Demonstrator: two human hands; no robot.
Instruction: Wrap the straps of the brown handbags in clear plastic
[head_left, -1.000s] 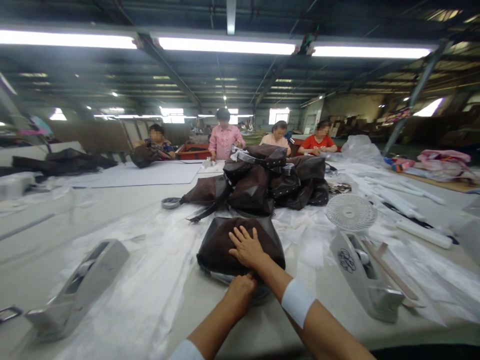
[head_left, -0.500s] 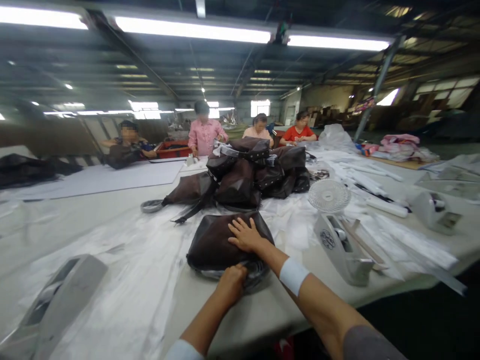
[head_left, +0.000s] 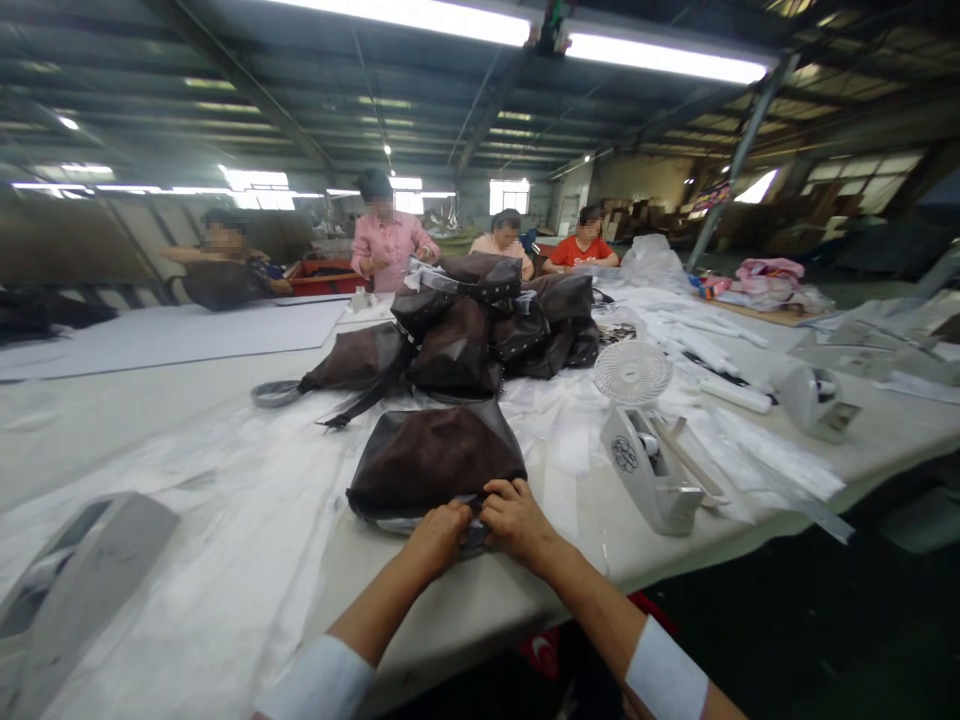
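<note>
A dark brown and black bag (head_left: 439, 455), leather-like, lies on its side near the front of the table. My left hand (head_left: 441, 535) is closed at the bag's near edge, its fingers curled over the material there. Right beside it my right hand (head_left: 517, 520) also grips that edge with bent fingers. Grey strap-like or wrapped material shows under both hands, but its exact form is hidden. Just beyond lies a heap of similar dark bags (head_left: 457, 345), some with straps and studs.
White plastic sheets (head_left: 225, 520) spread over the left of the table (head_left: 390, 610). Tape dispensers stand left (head_left: 82, 590) and right (head_left: 652, 470), with a small white fan (head_left: 632, 372) behind the right one. Several co-workers, one in a pink shirt (head_left: 390, 240), are across the table.
My right hand has come off the bag's top and down to its near edge, beside my left hand. The whole view has shifted slightly.
</note>
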